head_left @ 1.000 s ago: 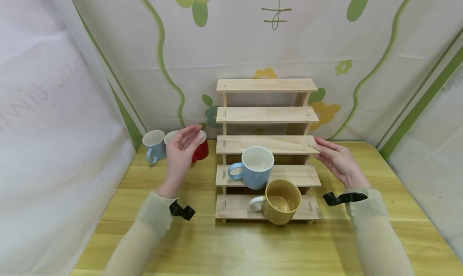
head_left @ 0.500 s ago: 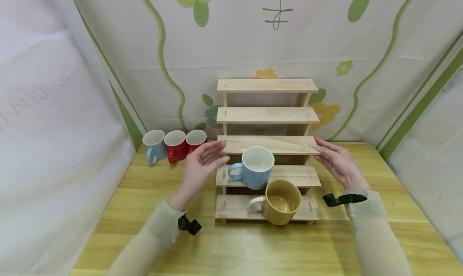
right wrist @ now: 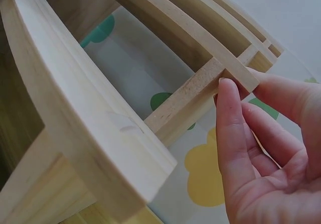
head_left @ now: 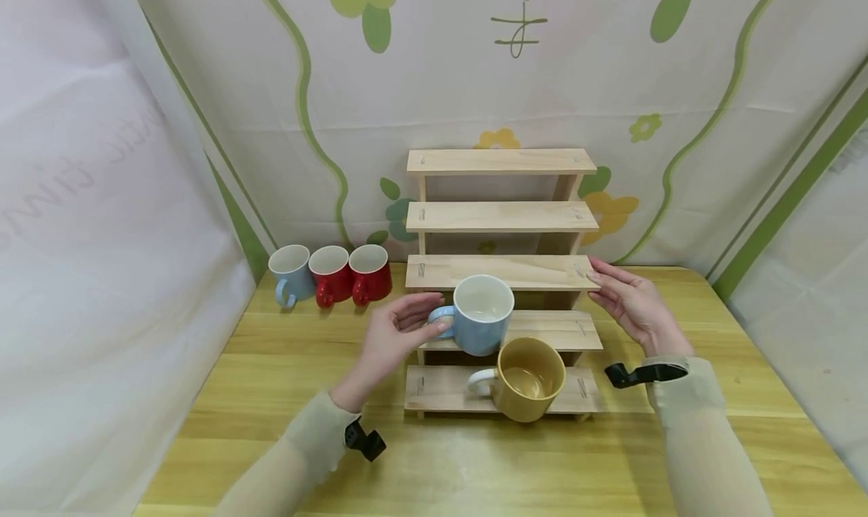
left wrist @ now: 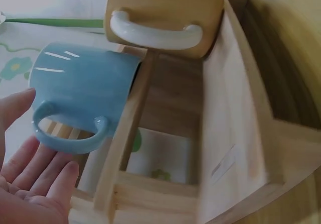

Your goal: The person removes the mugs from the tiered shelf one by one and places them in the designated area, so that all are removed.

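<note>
A light blue mug stands on the second step from the bottom of a wooden tiered shelf, its handle pointing left. My left hand is at that handle; thumb and extended fingers lie to either side of it without closing round it. One step lower sits a mustard-yellow mug with a white handle, also turned left. With thumb and fingertips, my right hand pinches the right end of the middle shelf board.
Left of the shelf, on the wood-grain table, another light blue mug and two red mugs stand in a row. A printed cloth hangs close behind the shelf, and white cloth closes off both sides.
My left hand has moved right and down from in front of the red mugs to the light blue mug's handle on the shelf. My right hand stays at the board's end.
</note>
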The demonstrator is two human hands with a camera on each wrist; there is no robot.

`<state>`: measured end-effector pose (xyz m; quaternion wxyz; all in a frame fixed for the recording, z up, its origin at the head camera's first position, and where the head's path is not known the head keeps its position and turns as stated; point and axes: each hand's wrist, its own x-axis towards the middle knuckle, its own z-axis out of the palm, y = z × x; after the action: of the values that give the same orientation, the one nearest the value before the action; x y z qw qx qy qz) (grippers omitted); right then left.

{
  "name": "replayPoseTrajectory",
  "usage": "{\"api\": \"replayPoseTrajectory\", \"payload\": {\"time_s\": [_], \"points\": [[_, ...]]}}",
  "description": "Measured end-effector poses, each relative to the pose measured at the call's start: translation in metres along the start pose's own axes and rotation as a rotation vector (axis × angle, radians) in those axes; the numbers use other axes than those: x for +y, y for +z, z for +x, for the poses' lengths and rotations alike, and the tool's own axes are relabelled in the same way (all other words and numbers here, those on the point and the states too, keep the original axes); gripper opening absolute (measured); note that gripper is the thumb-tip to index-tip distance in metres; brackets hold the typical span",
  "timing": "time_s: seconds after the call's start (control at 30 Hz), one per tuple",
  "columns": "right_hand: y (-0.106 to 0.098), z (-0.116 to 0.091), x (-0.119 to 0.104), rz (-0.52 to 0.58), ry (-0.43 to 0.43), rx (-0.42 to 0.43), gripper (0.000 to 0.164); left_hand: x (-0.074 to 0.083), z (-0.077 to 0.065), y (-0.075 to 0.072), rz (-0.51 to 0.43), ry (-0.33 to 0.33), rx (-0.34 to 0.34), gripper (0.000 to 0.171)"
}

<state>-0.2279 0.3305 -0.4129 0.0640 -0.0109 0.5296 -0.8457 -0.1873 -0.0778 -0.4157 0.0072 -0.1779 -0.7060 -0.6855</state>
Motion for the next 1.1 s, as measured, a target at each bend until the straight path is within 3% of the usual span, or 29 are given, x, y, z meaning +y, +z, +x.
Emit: {"api": "replayPoseTrajectory", "payload": {"time_s": [0.23,0.63,0.87,1.1], "points": [[0.0007,0.0003,0.0000,0.015,0.000,-0.005,0.028,-0.0007,0.0000,0.0061,0.035,-0.039,-0.013,0.037],[-0.0002,0.0009,0.0016,0.031,0.003,-0.013,0.029,0.0027,0.0034,0.0037,0.086,-0.080,-0.051,0.027],[-0.0006,0.0007,0.0023,0.033,0.006,-0.016,0.029,0.0027,0.0062,0.0043,-0.016,-0.157,-0.055,0.028],[-0.0008,0.0013,0.0024,0.039,0.009,-0.016,0.029,0.0047,0.0064,0.0068,-0.033,-0.165,-0.027,0.022]]}}
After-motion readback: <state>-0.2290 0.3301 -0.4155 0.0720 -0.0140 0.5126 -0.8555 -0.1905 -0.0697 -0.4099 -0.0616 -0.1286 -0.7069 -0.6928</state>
